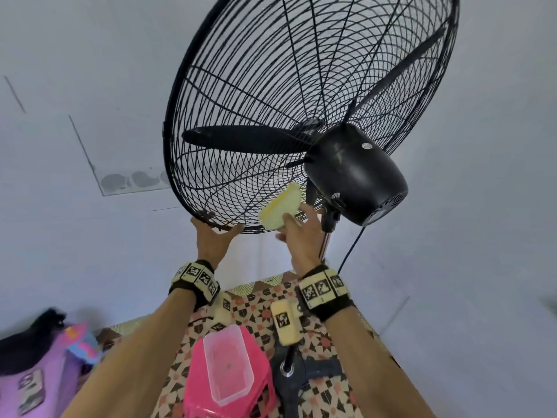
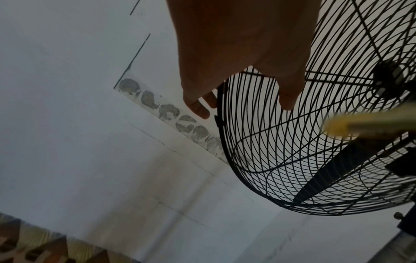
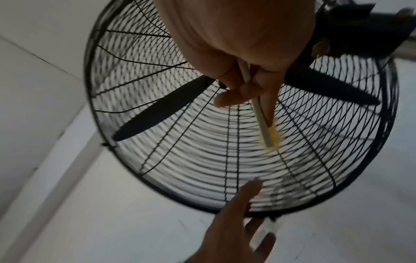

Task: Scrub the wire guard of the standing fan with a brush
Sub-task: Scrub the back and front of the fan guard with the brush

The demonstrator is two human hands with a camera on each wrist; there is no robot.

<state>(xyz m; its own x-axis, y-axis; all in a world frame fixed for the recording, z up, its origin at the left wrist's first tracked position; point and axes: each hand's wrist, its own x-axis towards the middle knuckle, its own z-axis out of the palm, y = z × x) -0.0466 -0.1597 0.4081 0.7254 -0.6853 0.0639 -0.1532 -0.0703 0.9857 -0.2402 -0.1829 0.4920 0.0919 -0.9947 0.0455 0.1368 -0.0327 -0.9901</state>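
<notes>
The standing fan's black wire guard (image 1: 165, 137) (image 2: 218, 121) (image 3: 88, 80) fills the upper frame, seen from below and behind. My left hand (image 1: 217, 226) (image 2: 243, 99) (image 3: 252, 213) grips its bottom rim, fingers outside the rim and thumb over the wires. My right hand (image 1: 289, 221) (image 3: 245, 92) holds a pale yellow brush (image 1: 280, 211) (image 2: 351, 127) (image 3: 265, 131) by its handle. The bristle end lies against the rear wires low down, just left of the motor. The right wrist view is motion-blurred.
The black motor housing (image 1: 355, 173) bulges right of the brush, with the pole (image 1: 327, 236) and power cord (image 1: 349, 251) below it. A black blade (image 1: 241, 138) sits inside the guard. A pink stool (image 1: 199, 378) bearing a clear tub (image 1: 227, 363) stands below, beside the fan base (image 1: 286, 369).
</notes>
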